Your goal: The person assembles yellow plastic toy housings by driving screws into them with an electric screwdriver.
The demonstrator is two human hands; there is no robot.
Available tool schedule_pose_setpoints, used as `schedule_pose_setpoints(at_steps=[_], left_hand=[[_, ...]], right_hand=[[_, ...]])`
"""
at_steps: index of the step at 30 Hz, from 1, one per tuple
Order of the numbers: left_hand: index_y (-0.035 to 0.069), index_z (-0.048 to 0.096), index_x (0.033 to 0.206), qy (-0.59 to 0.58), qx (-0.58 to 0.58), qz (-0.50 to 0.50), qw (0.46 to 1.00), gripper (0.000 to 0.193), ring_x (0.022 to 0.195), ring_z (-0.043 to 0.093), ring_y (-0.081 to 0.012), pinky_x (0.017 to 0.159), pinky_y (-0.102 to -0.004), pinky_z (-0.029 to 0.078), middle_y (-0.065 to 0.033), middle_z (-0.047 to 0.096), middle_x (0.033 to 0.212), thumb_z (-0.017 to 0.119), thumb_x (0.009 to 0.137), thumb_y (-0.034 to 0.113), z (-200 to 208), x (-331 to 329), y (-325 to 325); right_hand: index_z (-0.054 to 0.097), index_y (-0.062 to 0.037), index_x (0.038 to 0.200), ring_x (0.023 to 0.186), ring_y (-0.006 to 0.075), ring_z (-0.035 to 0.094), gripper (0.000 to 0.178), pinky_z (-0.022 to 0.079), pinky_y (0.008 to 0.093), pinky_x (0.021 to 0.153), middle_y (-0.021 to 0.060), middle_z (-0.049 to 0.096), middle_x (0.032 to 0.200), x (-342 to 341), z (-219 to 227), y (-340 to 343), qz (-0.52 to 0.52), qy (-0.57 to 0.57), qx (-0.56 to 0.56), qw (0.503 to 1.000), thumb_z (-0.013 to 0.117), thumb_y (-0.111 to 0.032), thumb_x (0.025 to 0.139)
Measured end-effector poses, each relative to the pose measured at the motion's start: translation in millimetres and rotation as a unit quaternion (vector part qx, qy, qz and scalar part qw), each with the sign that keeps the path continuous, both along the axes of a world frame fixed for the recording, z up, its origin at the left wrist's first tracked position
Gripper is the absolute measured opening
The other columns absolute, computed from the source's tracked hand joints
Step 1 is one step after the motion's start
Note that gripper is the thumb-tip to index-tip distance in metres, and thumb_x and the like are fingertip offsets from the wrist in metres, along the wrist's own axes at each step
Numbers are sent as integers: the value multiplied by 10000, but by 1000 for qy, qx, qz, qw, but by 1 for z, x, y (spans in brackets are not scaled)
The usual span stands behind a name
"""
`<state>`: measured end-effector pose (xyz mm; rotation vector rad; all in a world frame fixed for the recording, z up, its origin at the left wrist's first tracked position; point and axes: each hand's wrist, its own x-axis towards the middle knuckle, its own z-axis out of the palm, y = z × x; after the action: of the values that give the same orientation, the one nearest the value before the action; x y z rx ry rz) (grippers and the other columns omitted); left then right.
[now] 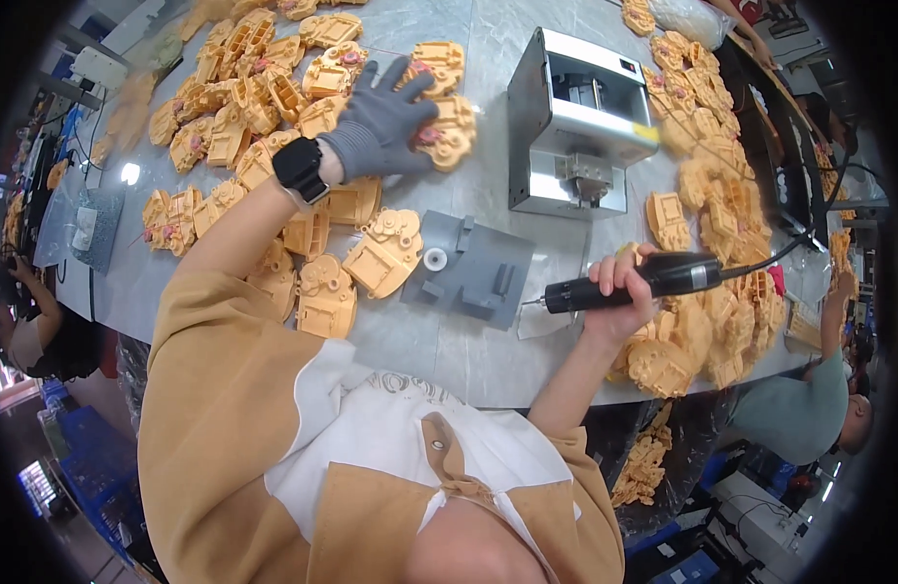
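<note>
My left hand (383, 119), in a grey glove with a black watch at the wrist, reaches over the far side of the table. Its fingers are spread, and they lie against an orange plastic housing (451, 136) with a bit of pink on it. My right hand (619, 287) is bare and wrapped round a black electric screwdriver (678, 274), whose thin bit points left. Just left of that bit lies a grey fixture plate (476, 268) with raised blocks and a small white roller. Beside the plate's left edge rests another orange housing (384, 255).
A silver-and-black benchtop machine (575, 127) stands beyond the plate. Many orange housings (244, 97) are heaped at the left, and more (726, 209) at the right. The screwdriver's cable (775, 255) runs off right. Other people (794, 414) are at both sides.
</note>
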<state>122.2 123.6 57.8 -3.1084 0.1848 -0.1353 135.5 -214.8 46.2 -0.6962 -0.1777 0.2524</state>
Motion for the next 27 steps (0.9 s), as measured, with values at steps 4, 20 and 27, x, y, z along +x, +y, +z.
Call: schedule_pose_setpoints(at_steps=[4,20,27], left_hand=[[148,547,1064,-100,13,24,995,490,1261,285,-384,1053,-511,180,-126,413,1299,666,659,397,8,-35,22],[130,531,1135,-69,-105,6,992,496,1143,417,-360,1001,-500,279,-158,446,1261,679,669,213,-12,-176,-39],[119,552,1051,-196,-258,-33,946,487,1128,453,-352,985,-475,326,-145,494,1211,739,613,219,33,-151,-33]], right_hand=[[462,-75,1061,530,139,396,335,367,295,590,22,374,635,4,-5,3,20,6,5,1000,511,-61,730],[439,-82,1084,541,140,406,358,375,311,604,24,385,642,-2,-13,6,31,16,-28,999,519,-63,735],[451,-85,1072,533,143,401,343,378,313,603,23,375,626,-2,-14,12,23,25,-30,999,516,-56,737]])
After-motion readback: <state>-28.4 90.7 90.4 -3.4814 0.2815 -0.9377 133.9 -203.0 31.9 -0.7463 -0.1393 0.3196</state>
